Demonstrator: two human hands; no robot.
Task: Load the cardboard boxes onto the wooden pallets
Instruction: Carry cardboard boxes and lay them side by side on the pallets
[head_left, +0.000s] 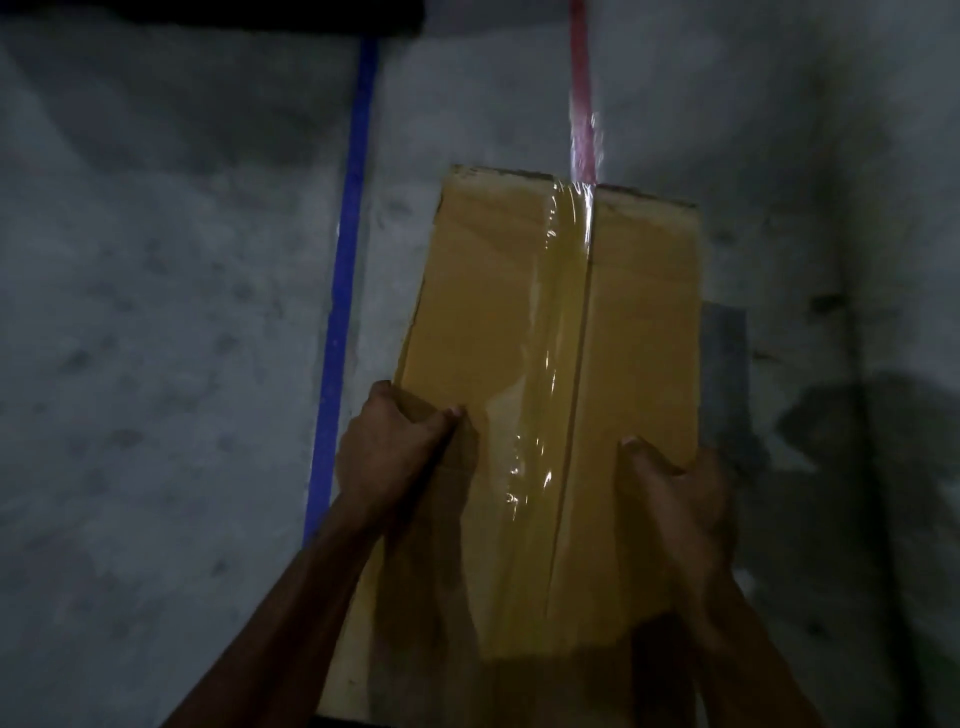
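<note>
A tan cardboard box (493, 312), sealed down its middle with shiny clear tape, fills the centre of the view above a grey concrete floor. My left hand (387, 447) grips its left edge, thumb pressed on the top face. My right hand (680, 499) clasps the right edge near the lower corner, thumb on top as well. Both forearms reach up from the bottom of the frame. No wooden pallet is visible.
A blue tape line (343, 291) runs along the concrete floor (156, 312) left of the box. A red tape line (581, 88) runs away beyond the box's far end. A dark shadow (857, 426) lies on the floor at the right.
</note>
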